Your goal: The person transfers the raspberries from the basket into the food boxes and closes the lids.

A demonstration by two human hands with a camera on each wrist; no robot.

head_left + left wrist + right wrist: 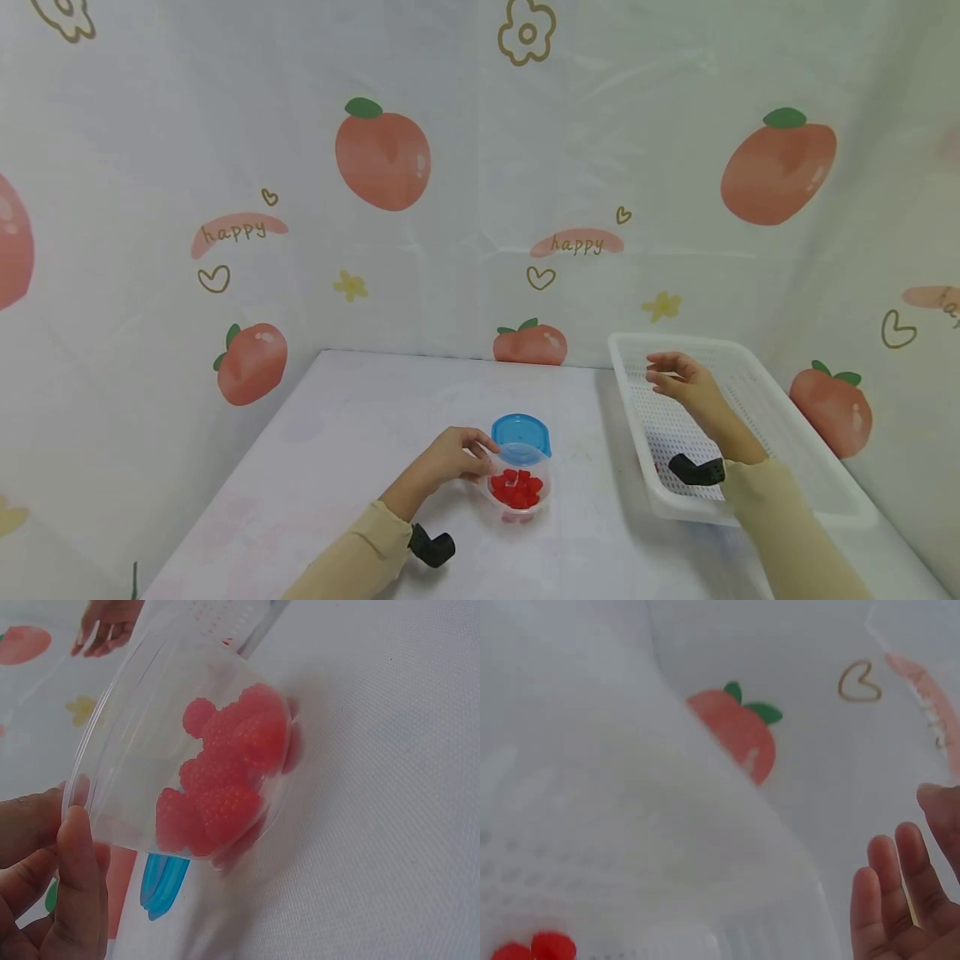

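Note:
My left hand [452, 457] pinches the rim of a clear plastic cup [139, 765] between thumb and fingers. Several red raspberries [225, 761] lie at the bottom of this cup, which is low over the white tabletop. Just behind the cup is a blue round lid [521, 429]. Over the white perforated basket [633, 421] on the right hovers my right hand [688, 390], fingers parted and holding nothing. In the right wrist view, red raspberries [553, 946] show inside the basket at the lower left.
A white wall covering [450, 292] printed with peaches stands behind the table [360, 417]. The basket's raised walls run along the right side of the table. A black strap-like piece [432, 547] sits at the left wrist and another [696, 471] at the right.

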